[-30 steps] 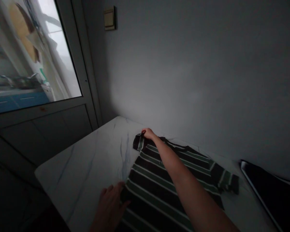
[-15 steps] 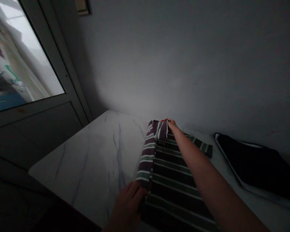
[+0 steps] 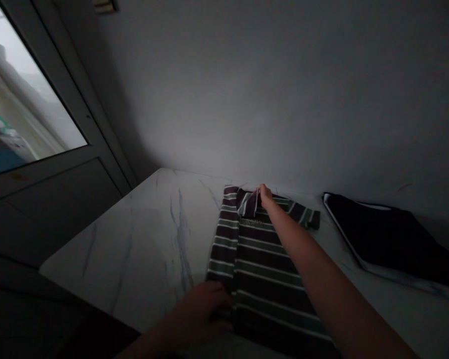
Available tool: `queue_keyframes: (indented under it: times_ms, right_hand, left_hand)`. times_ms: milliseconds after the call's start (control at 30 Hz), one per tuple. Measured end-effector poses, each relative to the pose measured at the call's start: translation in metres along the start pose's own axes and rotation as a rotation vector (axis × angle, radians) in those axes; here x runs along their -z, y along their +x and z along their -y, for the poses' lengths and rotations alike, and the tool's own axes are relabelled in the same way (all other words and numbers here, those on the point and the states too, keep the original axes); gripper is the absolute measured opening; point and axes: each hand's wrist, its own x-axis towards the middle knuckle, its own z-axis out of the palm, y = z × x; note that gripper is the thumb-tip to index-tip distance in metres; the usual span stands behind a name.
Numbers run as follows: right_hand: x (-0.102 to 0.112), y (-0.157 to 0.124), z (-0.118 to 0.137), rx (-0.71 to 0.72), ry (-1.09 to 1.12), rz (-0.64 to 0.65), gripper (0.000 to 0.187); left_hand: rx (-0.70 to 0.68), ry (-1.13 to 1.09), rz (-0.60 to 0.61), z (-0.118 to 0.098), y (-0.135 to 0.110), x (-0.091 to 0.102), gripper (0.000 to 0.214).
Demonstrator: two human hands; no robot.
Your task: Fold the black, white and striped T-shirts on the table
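A striped short-sleeved shirt (image 3: 269, 269), dark with green bands and white lines, lies on the marble-patterned table (image 3: 142, 239). Its left side is folded inward in a long strip, and a sleeve is turned back over the upper part. At the far end, my right hand (image 3: 265, 194) is closed on the shirt's fabric by that sleeve; its fingertips are partly hidden. My left hand (image 3: 204, 309) is at the near left edge of the folded strip, thumb and fingers apart, touching the cloth. Small lettering shows below the sleeve.
To the right, a black flat item (image 3: 389, 239) with a pale edge lies on the table against the grey wall (image 3: 247, 99). A door with a glass pane (image 3: 33, 94) stands at the left. The table's rounded corner (image 3: 45, 269) is at the near left.
The folded strip on the shirt's left side lies flatter and wider. My left hand has loosened from a pinch, its thumb now apart. My right hand stays at the far end. The view has shifted slightly.
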Motion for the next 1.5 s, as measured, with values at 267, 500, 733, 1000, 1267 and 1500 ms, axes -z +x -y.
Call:
queue_keyframes:
  times_ms: [267,500,733,1000,1267,1500]
  right_hand:
    - [-0.001,-0.039,-0.005,0.125,-0.325,-0.061,0.041]
    - [0.010,-0.070,0.012,0.181,-0.503,-0.067,0.029]
    - [-0.009,-0.182,0.039,0.595,-0.841,0.377,0.056]
    - [0.042,-0.309,0.033,0.894,-0.557,0.845,0.064]
    - [0.130,-0.242,0.028,0.160,-0.571,0.265,0.029]
    - [0.161,-0.238,0.039,-0.171,-0.782,0.134,0.043]
  left_hand:
    - [0.048,0.508,-0.195,0.075,0.169,0.082,0.039]
    - [0.254,0.561,-0.340,0.130,0.295,0.058,0.055]
    - [0.264,0.627,-0.326,0.143,0.289,0.050,0.056]
    - [0.294,0.674,-0.226,0.131,0.290,0.061,0.055]
    - [0.358,0.782,-0.308,0.058,0.316,0.059,0.046]
    - [0.164,0.668,-0.203,-0.075,0.395,-0.037,0.045]
